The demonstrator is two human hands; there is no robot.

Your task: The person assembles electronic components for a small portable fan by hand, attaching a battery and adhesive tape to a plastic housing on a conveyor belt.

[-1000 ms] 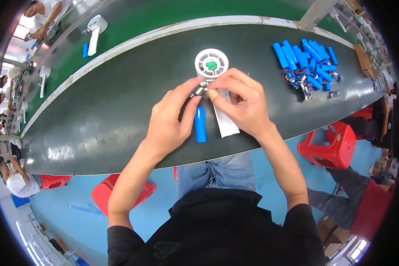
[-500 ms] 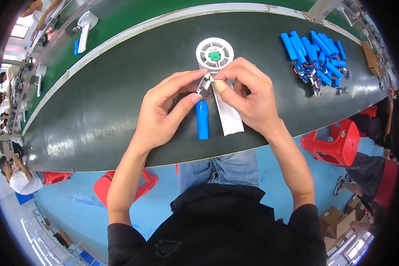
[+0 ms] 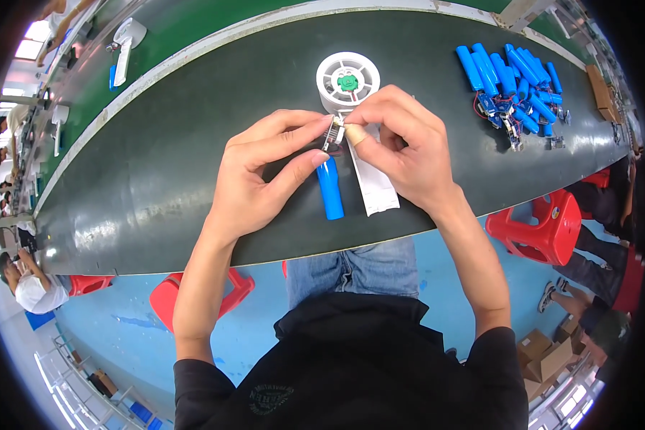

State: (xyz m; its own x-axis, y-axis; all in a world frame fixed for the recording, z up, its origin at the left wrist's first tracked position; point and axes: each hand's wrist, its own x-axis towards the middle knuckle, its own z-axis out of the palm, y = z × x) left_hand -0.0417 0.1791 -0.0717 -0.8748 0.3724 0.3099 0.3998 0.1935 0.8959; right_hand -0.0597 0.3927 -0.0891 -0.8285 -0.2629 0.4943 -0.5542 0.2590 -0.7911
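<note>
Between the thumb and fingers of my left hand (image 3: 265, 166) is a small circuit board (image 3: 332, 135), held tilted above the bench. A blue cylindrical battery (image 3: 330, 192) lies just below it, nearest my left fingertips. My right hand (image 3: 401, 147), with a tan wrap on one digit, pinches at the board's upper right end, where a thin wire or plug seems to be; its exact kind is hidden by the fingers. Beyond both hands rests a round white fan housing (image 3: 324, 87) with a green centre (image 3: 347, 84). Its white handle (image 3: 377, 188) runs toward me, partly under my right hand.
On the dark bench (image 3: 186, 158), a heap of blue batteries with circuit boards (image 3: 509, 79) lies at the right, near a cardboard box (image 3: 602, 93). Another white fan part (image 3: 127, 43) sits at the far left. Red stools (image 3: 537, 229) stand by the bench; people are at both sides.
My hands stay together at the board, which has turned slightly more upright. The battery's lower end has swung a little to the right. The fan housing appears slightly farther away.
</note>
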